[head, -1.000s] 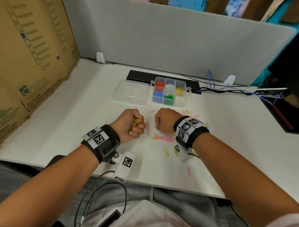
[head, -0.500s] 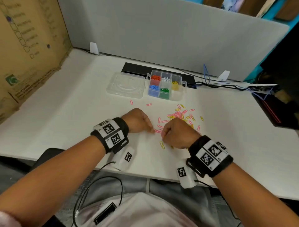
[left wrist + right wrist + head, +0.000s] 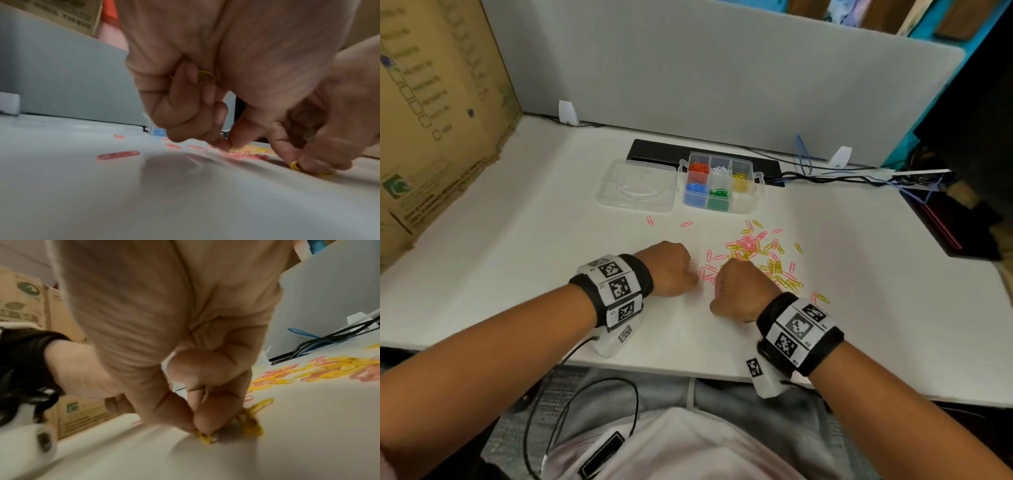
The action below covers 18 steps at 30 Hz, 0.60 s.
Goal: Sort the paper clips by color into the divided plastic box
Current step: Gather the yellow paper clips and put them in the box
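A: Hands first. The left hand (image 3: 671, 269) is seen curled low over the white desk (image 3: 517, 274), at the near-left edge of the loose pile of pink and yellow paper clips (image 3: 756, 255). In the left wrist view a yellow clip (image 3: 206, 77) is tucked under the curled fingers (image 3: 185, 104), so yellow clips are held in that fist.

B: Right hand?

A: The right hand (image 3: 741, 291) is set just right of the left one, knuckles up. In the right wrist view a yellow paper clip (image 3: 204, 437) is pinched against the desk between thumb and fingertip (image 3: 202, 421). More yellow clips are bunched under the other fingers.

B: Box location?

A: The divided plastic box (image 3: 753, 202) is placed at the far centre, well apart from both hands. Far row left to right: red, white, yellow clips. Near row: blue, green; the near-right compartment's contents cannot be told. Its clear lid (image 3: 635, 186) is laid open, touching the box on the left.

B: Strays?

A: Two pink clips (image 3: 650, 220) are scattered near the lid. A few yellow ones are noted right of the right wrist.

B: Surroundings?

A: A cardboard box (image 3: 431, 120) is stood at far left, a grey partition (image 3: 705, 78) at the back, cables (image 3: 825, 174) at far right.
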Motion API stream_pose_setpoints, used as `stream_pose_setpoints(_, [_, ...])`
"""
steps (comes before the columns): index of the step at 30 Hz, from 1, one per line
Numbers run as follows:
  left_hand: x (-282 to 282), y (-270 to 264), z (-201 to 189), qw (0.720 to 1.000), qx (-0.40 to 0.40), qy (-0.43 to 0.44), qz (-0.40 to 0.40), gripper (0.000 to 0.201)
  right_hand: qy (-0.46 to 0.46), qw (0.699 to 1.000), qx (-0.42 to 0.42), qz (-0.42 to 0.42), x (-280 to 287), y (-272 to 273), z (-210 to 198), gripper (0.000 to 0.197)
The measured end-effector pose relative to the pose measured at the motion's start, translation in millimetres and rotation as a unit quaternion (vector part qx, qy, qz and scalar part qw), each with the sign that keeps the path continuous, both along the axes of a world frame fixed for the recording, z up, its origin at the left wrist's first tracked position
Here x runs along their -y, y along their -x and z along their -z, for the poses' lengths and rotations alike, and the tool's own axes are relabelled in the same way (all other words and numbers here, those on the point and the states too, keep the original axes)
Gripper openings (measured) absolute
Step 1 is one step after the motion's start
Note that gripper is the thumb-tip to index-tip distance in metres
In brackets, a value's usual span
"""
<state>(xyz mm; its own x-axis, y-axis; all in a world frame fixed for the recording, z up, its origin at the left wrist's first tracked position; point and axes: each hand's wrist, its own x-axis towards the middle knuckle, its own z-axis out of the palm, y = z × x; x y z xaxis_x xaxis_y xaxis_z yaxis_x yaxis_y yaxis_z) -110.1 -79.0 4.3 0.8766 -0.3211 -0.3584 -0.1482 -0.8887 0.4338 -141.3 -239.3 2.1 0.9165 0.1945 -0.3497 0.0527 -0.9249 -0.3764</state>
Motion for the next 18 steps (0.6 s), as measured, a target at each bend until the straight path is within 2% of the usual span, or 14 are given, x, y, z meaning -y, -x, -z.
stream_pose_setpoints(1, [-0.4, -1.0, -3.8, 0.993, -0.054, 0.087, -0.051, 0.029, -0.028, 1.0, 0.005, 0.009, 3.6, -0.8, -5.8, 0.009])
stream_pose_setpoints(2, [-0.3, -2.1, -8.2, 0.963, -0.127, 0.208, -0.113, 0.026, -0.072, 0.997, 0.016, 0.024, 7.6, -2.4, -13.1, 0.008])
stream_pose_setpoints(3, [0.1, -2.9, -12.7, 0.906, -0.206, 0.329, -0.167, 0.022, -0.123, 0.991, 0.03, 0.043, 11.0, -3.9, -22.1, 0.007])
stream_pose_setpoints(4, [0.4, -3.0, -16.0, 0.837, -0.271, 0.429, -0.204, 0.019, -0.177, 0.981, 0.043, 0.061, 13.1, -4.9, -32.3, 0.007])
stream_pose_setpoints(5, [1.2, -2.5, -17.0, 0.775, -0.321, 0.498, -0.22, 0.017, -0.225, 0.97, 0.054, 0.073, 13.7, -5.4, -42.4, 0.01])
stream_pose_setpoints(6, [4.2, -0.6, -17.8, 0.729, -0.352, 0.544, -0.223, 0.015, -0.261, 0.96, 0.064, 0.076, 13.0, -5.5, -51.5, 0.013])
stream_pose_setpoints(8, [15.2, 3.7, -15.5, 0.679, -0.381, 0.588, -0.219, 0.008, -0.3, 0.948, 0.084, 0.062, 8.6, -4.5, -66.3, 0.012])
stream_pose_setpoints(11, [32.2, 8.7, -6.9, 0.647, -0.4, 0.609, -0.225, 0.019, -0.315, 0.943, 0.102, 0.046, 8.7, -5.2, -71.1, 0.004])
stream_pose_setpoints(14, [40.1, 9.2, 1.4, 0.615, -0.41, 0.616, -0.274, 0.029, -0.274, 0.945, 0.164, 0.07, 31.5, -10.3, -54.4, 0.006])
stream_pose_setpoints(15, [41.1, 8.9, 2.7, 0.616, -0.405, 0.611, -0.288, 0.029, -0.258, 0.949, 0.163, 0.079, 42.8, -10.9, -46.7, 0.007])
stream_pose_setpoints(18, [43.2, 6.3, 4.6, 0.649, -0.368, 0.59, -0.309, 0.025, -0.209, 0.968, 0.114, 0.085, 74.6, -5.5, -25.5, 0.02])
